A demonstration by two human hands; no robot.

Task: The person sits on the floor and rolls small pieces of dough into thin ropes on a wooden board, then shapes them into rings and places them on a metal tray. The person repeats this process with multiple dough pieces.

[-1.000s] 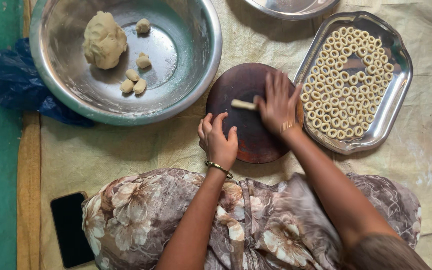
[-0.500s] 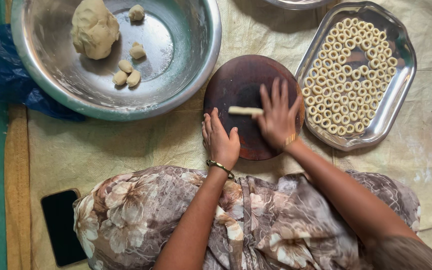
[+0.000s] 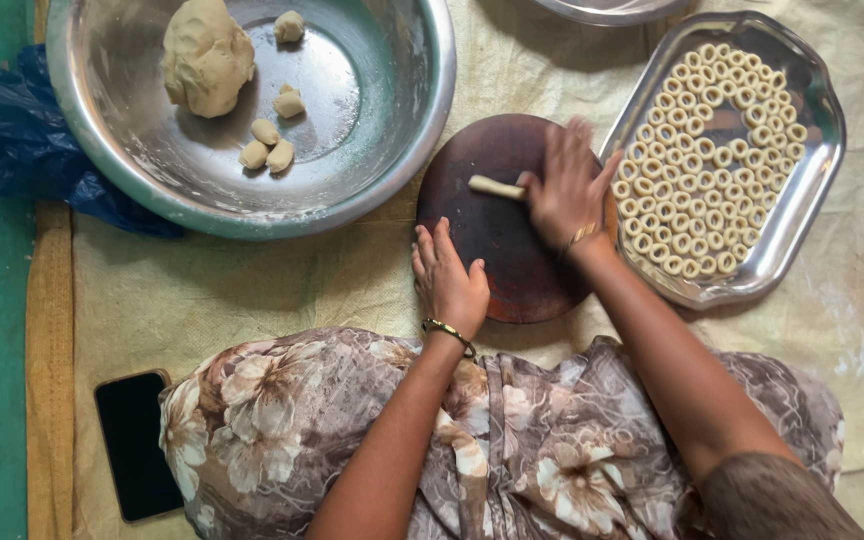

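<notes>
While the left hand [image 3: 449,283] lies flat and open on the near edge of the round wooden board [image 3: 497,225], the right hand [image 3: 564,188] presses open fingers on the dough stick [image 3: 495,186], so it looks like the rolling step.

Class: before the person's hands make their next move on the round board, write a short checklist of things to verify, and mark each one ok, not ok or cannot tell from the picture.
1. Right hand lies flat on the dough strip: ok.
2. Left hand steadies the round wooden board at its near edge: ok.
3. Strip lies wholly on the board: ok.
4. Metal tray of dough rings has room left: ok, a bare patch shows in the middle.
5. More dough is ready in the steel bowl: ok, a large lump and small pieces.
6. Strip rolled to even thickness: cannot tell, the hand hides part.
</notes>
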